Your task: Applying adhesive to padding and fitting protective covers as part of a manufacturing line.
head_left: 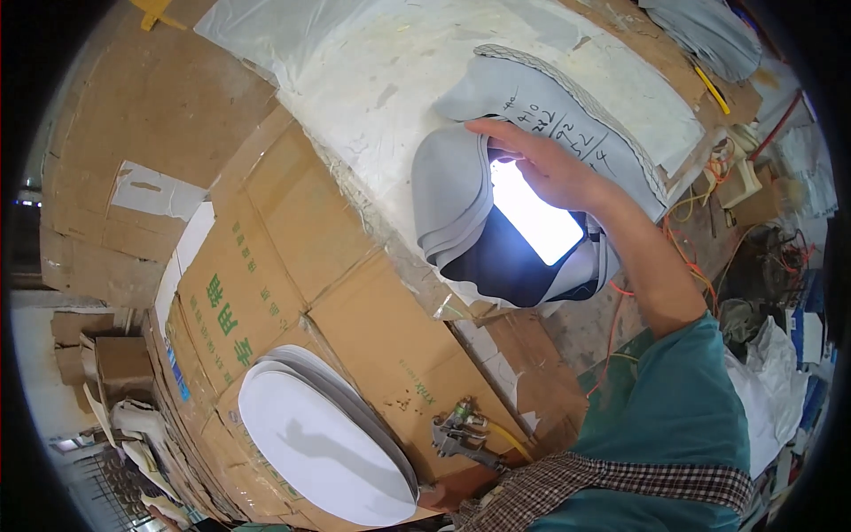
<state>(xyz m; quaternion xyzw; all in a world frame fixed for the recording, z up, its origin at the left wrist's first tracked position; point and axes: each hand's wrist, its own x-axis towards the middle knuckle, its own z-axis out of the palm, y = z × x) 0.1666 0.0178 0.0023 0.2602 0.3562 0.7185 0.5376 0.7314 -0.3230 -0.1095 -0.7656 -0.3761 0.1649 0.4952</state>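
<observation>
My right hand (554, 168) reaches from the right over curled grey sheet pieces (448, 191). It is closed along the edge of a phone (532, 213) with a glaring white screen, and its extended finger lies over the top of the grey fold. Black lining (505, 262) shows beneath the phone. Handwriting marks the flat grey piece (576, 115) behind. At the bottom, my left hand (456, 489) is in shadow beside the rim of a stack of white oval sheets (324, 434); its fingers are too hidden to read. A metal spray gun (465, 434) lies near its wrist.
Flattened cardboard (372, 328) covers the near work surface, and a whitish stained sheet (372, 97) spreads across the far part. A yellow hose (510, 436) runs by the spray gun. Orange cords (700, 275) and a white plastic bag (776, 363) are at the right.
</observation>
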